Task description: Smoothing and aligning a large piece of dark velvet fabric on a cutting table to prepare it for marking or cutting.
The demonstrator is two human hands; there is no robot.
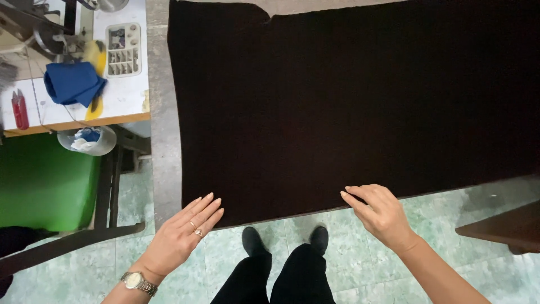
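Where both hands' fingers (pixel 211 205) meet it lies the black cloth (pixel 349 107).

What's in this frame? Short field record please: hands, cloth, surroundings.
left hand: flat, fingertips at the near edge of the dark cloth
right hand: fingers bent, at the cloth's near edge
cloth: spread flat over the table
side table: blue fabric, compartment tray, red snips
floor: green tiles

Fabric (pixel 349 107): plain black-brown, faint ribbing. Floor (pixel 140 259): pale green marbled tiles. Upper left: blue cloth (pixel 73 83), yellow item (pixel 95 56) under it, red snips (pixel 20 110), white table (pixel 121 98) with tan edge. Green block (pixel 45 183) left. Shoes (pixel 253 241) black.
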